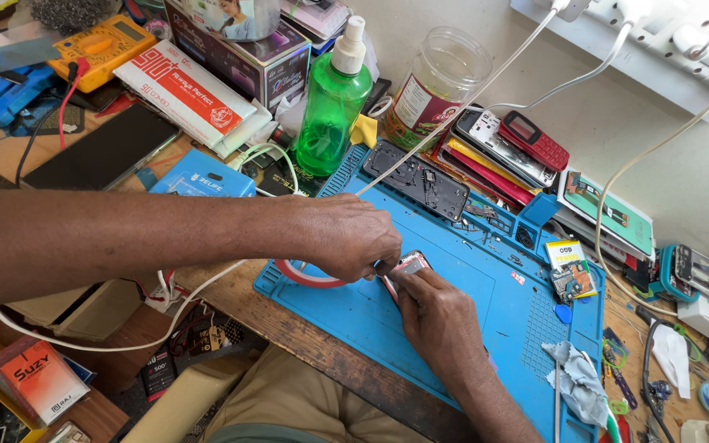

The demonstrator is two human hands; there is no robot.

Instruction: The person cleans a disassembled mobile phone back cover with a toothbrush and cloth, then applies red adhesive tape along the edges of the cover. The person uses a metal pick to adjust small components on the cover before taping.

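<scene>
Both hands grip a small phone part on the blue repair mat.
Left hand pinches its top edge, right hand its lower; bare mat lies rightward.

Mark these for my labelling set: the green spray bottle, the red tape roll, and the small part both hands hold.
Green plastic spray bottle (pixel 331 123), head view, its body.
Red tape roll (pixel 301 277), head view, its visible rim.
Small reddish phone part (pixel 409 264), head view, its top face.
</scene>
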